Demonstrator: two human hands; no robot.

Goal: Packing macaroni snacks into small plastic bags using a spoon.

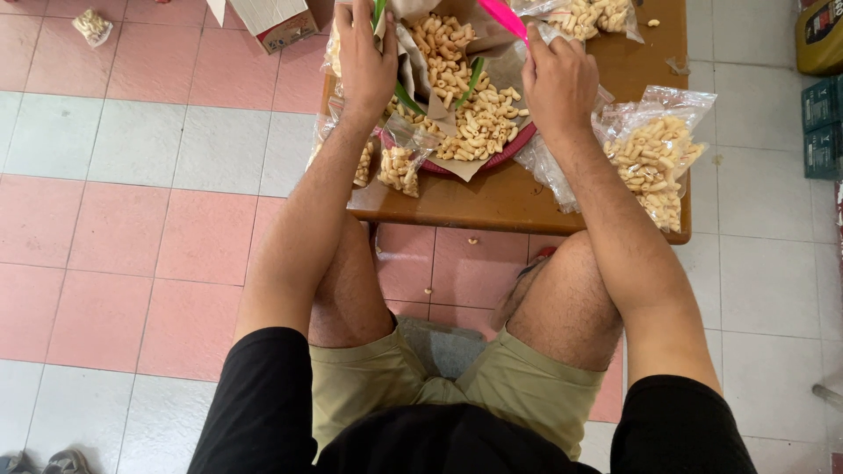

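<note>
My left hand (366, 54) grips the edge of a brown paper sheet and clear bag at the top of a pile of pale curled snacks (465, 114). The pile lies on brown paper over a dark red tray (514, 149) on a small wooden table (492, 197). My right hand (555, 81) holds a pink scoop (505, 16) over the pile. Green strips (474, 79) lie among the snacks. A filled clear bag (654, 158) lies at the table's right edge. Two small filled bags (399, 167) hang at the left front edge.
Another snack bag (588, 16) rests at the table's far side. A cardboard box (277, 22) stands on the pink and white tiled floor at the upper left, with a small bag (92, 25) beyond it. Green crates (823, 123) stand at the right. My knees are under the table.
</note>
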